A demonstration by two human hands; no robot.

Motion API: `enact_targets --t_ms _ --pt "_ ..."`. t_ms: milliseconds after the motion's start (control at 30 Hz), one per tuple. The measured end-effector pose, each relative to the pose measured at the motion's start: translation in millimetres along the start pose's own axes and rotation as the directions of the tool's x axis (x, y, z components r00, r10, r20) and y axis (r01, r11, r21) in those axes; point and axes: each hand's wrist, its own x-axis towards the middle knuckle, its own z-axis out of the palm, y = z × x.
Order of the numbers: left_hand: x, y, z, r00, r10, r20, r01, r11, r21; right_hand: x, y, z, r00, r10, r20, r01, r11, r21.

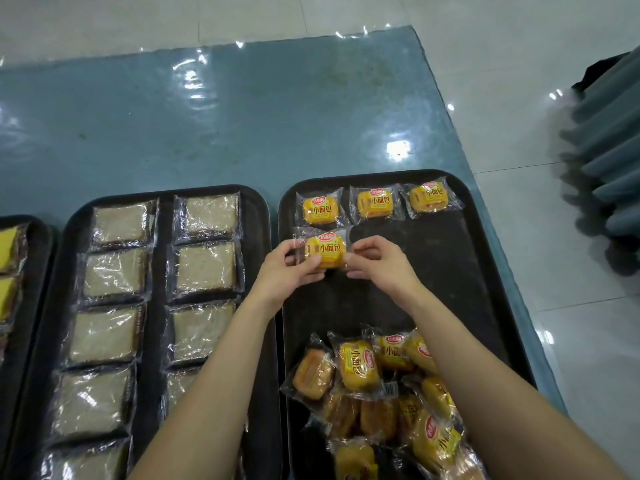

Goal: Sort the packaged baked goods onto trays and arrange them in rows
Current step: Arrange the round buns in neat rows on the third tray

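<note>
**Yellow bread packet held over the right tray**

We see a table [242, 109] under a glossy teal cover that catches the ceiling lights, with pale shiny floor tiles around it and a grey-blue pleated thing [602, 157] at the right edge.

Three black trays sit side by side. Over the right tray [433, 258], the left hand [287, 268] and the right hand [377, 261] each pinch one end of a small yellow bread packet [325, 251], fingers closed narrowly on its wrapper. The packet lies label up, printing upright toward us, its long axis running left to right; whether it touches the tray we cannot tell. It sits just below the leftmost of three matching packets [375, 202] lined along the tray's far edge.

At the near end of that tray lies a loose heap of yellow packets [377, 386], pointing every way, partly hidden by the right forearm. The middle tray [263, 237] carries two columns of pale square slices in clear wrap [117, 278]. The left tray [41, 237] shows only yellow pieces at the picture's edge.
</note>
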Motion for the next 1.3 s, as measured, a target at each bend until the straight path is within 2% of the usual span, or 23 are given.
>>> enact_targets --t_ms 67,233,367,467,567,667,767,1000,1067,1133,1200,1267,1300 --pt "1 1 -2 1.000 0.025 0.000 -0.025 0.999 0.029 1 2 0 0.998 0.031 0.051 -0.031 0.999 -0.009" --pt "2 2 -5 0.998 0.001 0.063 -0.003 0.999 0.041 8 6 4 0.999 0.049 -0.011 -0.049 0.998 -0.024" --pt "9 -2 -9 1.000 0.021 -0.016 -0.015 0.960 0.280 14 12 5 0.993 0.100 -0.065 -0.106 0.989 -0.099" --pt "14 -4 -8 0.993 0.070 -0.099 -0.008 0.850 0.526 17 14 5 0.994 0.089 -0.062 -0.100 0.977 -0.189" --pt "17 -1 -5 0.968 0.168 -0.185 0.023 0.677 0.736 19 13 6 0.999 0.026 -0.025 -0.033 0.955 -0.295" --pt "16 6 3 0.937 0.242 -0.251 0.102 0.498 0.861 22 9 8 0.998 -0.027 -0.062 -0.001 0.910 -0.415" --pt "16 12 10 0.919 0.269 -0.288 0.175 0.377 0.910 25 8 13 0.994 -0.050 -0.100 -0.002 0.885 -0.466" --pt "17 20 12 0.917 0.224 -0.329 0.244 0.337 0.909 28 7 20 0.987 -0.109 -0.116 0.024 0.823 -0.568" --pt "12 20 14 0.902 0.277 -0.331 0.244 0.305 0.921 29 8 21 0.988 -0.102 -0.119 0.016 0.824 -0.567" --pt "6 13 16 0.858 0.442 -0.263 0.171 0.238 0.956 29 10 21 0.988 -0.104 -0.119 0.018 0.820 -0.572" --pt "1 1 19 0.805 0.592 -0.029 -0.029 0.088 0.996 30 11 21 0.988 -0.096 -0.123 0.010 0.824 -0.566" --pt "-2 -13 21 0.754 0.619 0.220 -0.233 -0.061 0.971 31 12 21 0.988 -0.086 -0.125 0.000 0.825 -0.564" --pt "-3 -17 22 0.742 0.611 0.275 -0.281 -0.088 0.956 32 13 20 0.989 -0.082 -0.126 -0.004 0.824 -0.567"
